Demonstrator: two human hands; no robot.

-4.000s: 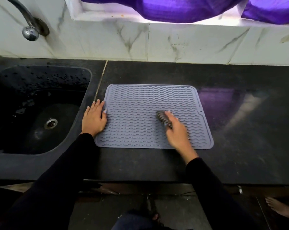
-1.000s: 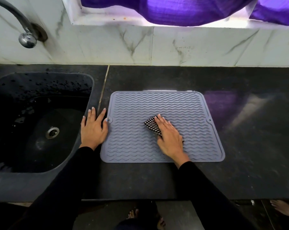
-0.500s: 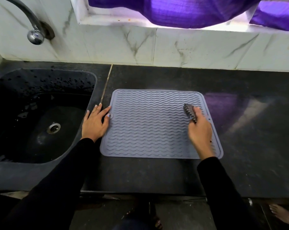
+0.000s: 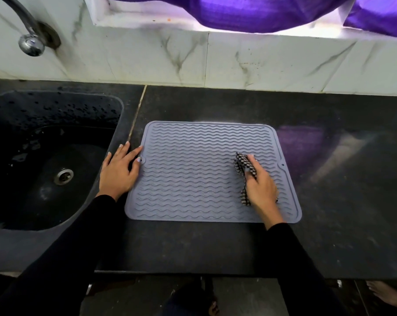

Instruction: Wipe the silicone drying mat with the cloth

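Observation:
A grey silicone drying mat (image 4: 193, 169) with wavy ridges lies flat on the black counter. My right hand (image 4: 260, 190) grips a bunched black-and-white checked cloth (image 4: 242, 164) and presses it on the mat's right half. The cloth sticks out past my fingers and hangs a little below my palm. My left hand (image 4: 118, 172) lies flat, fingers spread, on the counter at the mat's left edge, fingertips touching the rim near its small hole.
A black sink (image 4: 44, 160) with a metal drain (image 4: 63, 176) lies left of the mat, under a chrome tap (image 4: 31, 44). A white marble backsplash (image 4: 238, 60) runs behind the counter (image 4: 341, 179). Purple curtains (image 4: 238, 10) hang above. A bare foot (image 4: 389, 295) stands at the lower right.
My right hand with the cloth swept from mid-mat to the right edge, then came back slightly left and nearer. My left hand stayed at the mat's left edge.

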